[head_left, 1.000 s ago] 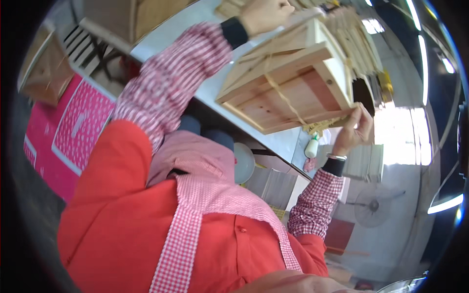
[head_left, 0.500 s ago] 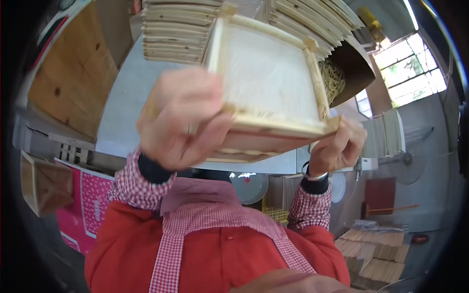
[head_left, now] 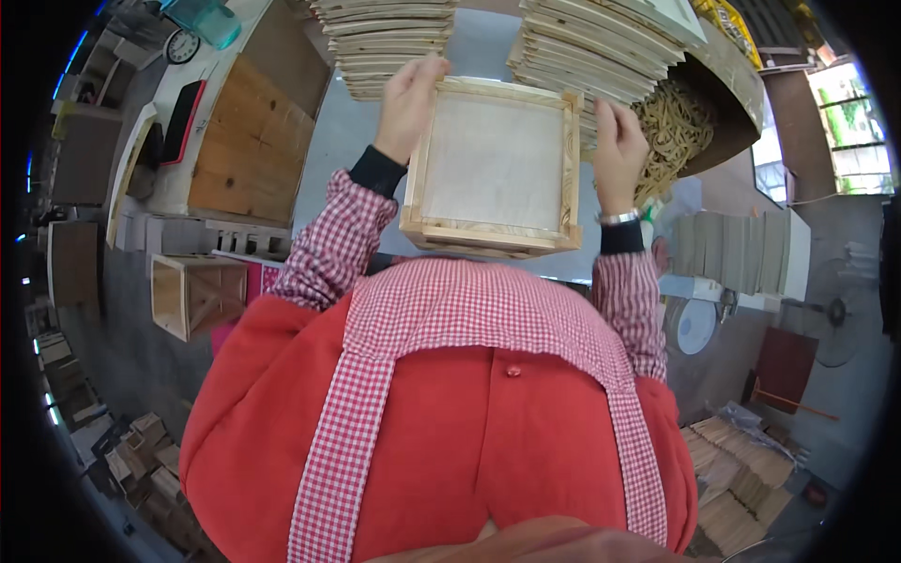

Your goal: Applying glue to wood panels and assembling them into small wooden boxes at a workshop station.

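1. Head view: one square wooden frame with a pale panel sits above the worktop, in front of two stacks of flat frames.
2. My left hand and right hand clasp its opposite side rails, fingers curled.
3. Judged light and stiff; the thin panel looks fragile, so I grip the rails only.

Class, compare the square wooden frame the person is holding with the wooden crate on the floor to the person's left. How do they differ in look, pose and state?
The wooden frame is shallow, with a pale flat panel filling its middle; the wooden crate is deeper, with an open hollow inside. The frame is gripped at its sides by the left hand and right hand; the crate sits untouched, tipped with its opening sideways. Both are light, unpainted wood with squared corners.
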Demonstrator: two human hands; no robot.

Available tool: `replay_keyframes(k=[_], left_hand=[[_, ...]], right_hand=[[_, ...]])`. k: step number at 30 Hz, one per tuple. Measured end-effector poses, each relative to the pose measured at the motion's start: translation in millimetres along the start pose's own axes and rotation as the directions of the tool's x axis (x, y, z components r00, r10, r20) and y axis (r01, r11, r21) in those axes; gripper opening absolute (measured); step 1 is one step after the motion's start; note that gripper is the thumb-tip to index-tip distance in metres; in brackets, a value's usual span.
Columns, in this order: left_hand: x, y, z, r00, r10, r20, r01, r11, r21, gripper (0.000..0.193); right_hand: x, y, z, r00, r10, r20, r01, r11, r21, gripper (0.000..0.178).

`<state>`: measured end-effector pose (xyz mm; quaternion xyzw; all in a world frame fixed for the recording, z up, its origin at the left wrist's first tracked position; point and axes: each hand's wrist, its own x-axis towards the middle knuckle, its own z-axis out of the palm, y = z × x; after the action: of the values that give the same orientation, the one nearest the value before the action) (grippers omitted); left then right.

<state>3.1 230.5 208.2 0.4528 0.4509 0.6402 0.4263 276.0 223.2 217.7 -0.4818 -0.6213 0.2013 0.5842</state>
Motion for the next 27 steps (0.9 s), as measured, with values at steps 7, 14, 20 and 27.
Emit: replay_keyframes(k=[7, 14, 20, 27], left_hand=[[11, -12, -7, 0.994, 0.015, 0.109, -0.032, 0.988, 0.152, 0.037], [10, -7, -2, 0.993, -0.063, 0.103, 0.051, 0.991, 0.123, 0.038], [2, -4, -3, 0.993, -0.025, 0.116, 0.021, 0.999, 0.038, 0.040], [-3, 1, -37, 0.997, 0.071, -0.041, -0.065, 0.989, 0.129, 0.039]], right_hand=[[7, 27, 32, 0.981, 0.170, 0.096, -0.186, 0.963, 0.194, 0.024], [19, 26, 31, 0.979, 0.193, 0.060, -0.200, 0.969, 0.145, 0.025], [20, 23, 34, 0.989, 0.087, 0.118, -0.097, 0.991, 0.088, 0.028], [-7, -12, -7, 1.000, 0.000, -0.013, 0.001, 0.998, 0.065, 0.030]])
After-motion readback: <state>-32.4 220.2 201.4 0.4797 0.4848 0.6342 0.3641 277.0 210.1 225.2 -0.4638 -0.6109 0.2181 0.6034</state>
